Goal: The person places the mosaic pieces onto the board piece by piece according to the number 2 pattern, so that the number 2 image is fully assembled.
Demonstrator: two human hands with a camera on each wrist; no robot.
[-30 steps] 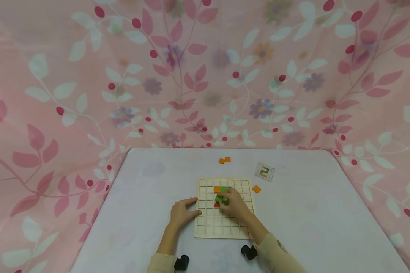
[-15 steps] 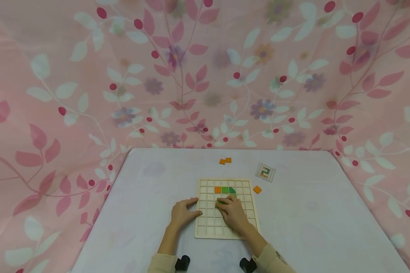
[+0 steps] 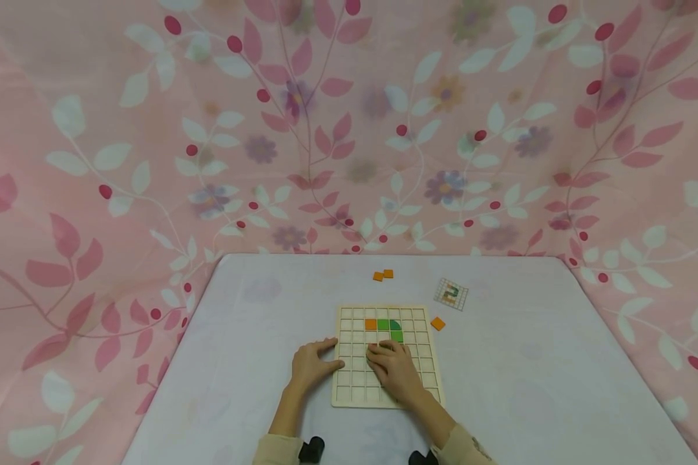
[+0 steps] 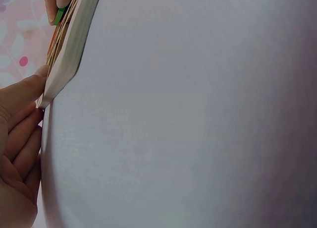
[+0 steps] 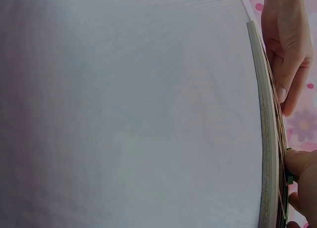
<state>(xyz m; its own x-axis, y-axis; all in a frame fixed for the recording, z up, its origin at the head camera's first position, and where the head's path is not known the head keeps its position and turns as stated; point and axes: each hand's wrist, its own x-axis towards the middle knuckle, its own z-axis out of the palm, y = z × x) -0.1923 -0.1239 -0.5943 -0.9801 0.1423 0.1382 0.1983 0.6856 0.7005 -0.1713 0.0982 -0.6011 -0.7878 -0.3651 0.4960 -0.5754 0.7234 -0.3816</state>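
A pale wooden grid board (image 3: pixel 349 391) lies on the white table. My left hand (image 3: pixel 311 367) rests at its left edge, thumb and a finger spread along the rim. Over the board's middle, my right hand (image 3: pixel 398 374) has its fingertips down on the grid. A green tile (image 4: pixel 58 15) shows at those fingertips in the left wrist view; in the head view the hand hides it. Above this hand sit an orange square tile (image 3: pixel 371 324), a green square tile (image 3: pixel 383 324), a dark green rounded tile (image 3: pixel 395 325) and another green tile (image 3: pixel 397 336).
A loose orange tile (image 3: pixel 438 323) lies right of the board. Two more orange tiles (image 3: pixel 383 275) lie beyond it, near the table's back. A small pattern card (image 3: pixel 451 294) with a grid stands out at the back right. Floral cloth (image 3: pixel 349 129) hangs behind the table.
My right hand has moved down the board slightly, uncovering the dark green rounded tile and the green tile below it. A red piece seen earlier is now hidden. The left hand stays put.
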